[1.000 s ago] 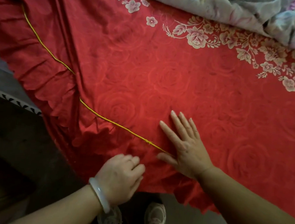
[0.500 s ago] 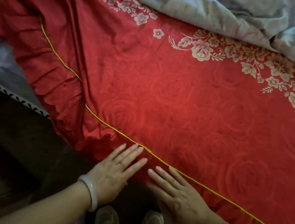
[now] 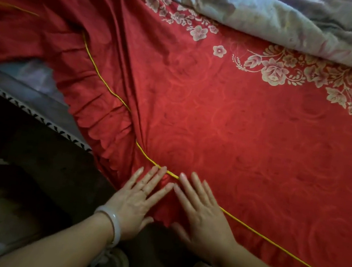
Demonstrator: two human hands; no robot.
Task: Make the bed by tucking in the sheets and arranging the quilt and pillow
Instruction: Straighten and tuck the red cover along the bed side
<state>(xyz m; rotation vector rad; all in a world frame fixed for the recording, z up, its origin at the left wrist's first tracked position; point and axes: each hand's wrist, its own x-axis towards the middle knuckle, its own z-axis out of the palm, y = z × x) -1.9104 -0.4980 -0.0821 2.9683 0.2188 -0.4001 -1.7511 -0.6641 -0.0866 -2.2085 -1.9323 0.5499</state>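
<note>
Fingers (image 3: 153, 180) on both hands are straight and fanned out. They hold nothing and are just pressed flat on the red sheet (image 3: 225, 139) at the near edge of the bed. The person's left hand (image 3: 134, 205), the one with the pale bangle (image 3: 115, 225), sits on the ruffle (image 3: 98, 113). The right hand (image 3: 204, 222) is just beside it, index tips almost touching. The yellow piping (image 3: 268, 240) passes under the fingertips of both.

This looks like the sheet step: smoothing the edge and lining the piping up with the side of the bed. It's nowhere near done though. Over to the left, long folds run up toward the far side. The ruffle there is dragged up onto the bed, so a patch of pale mattress (image 3: 30, 77) shows at the corner. The quilt (image 3: 271, 17) is a crumpled heap along the far side, lying on the sheet. No pillow in view.

Next move probably isn't more flat-palm smoothing. She'd likely need to actually grab the ruffle further left and pull it out and down over that corner. That should take the slack out of the folds, and then it can be tucked. The quilt sitting on the far part may hold the fabric back a bit.
</note>
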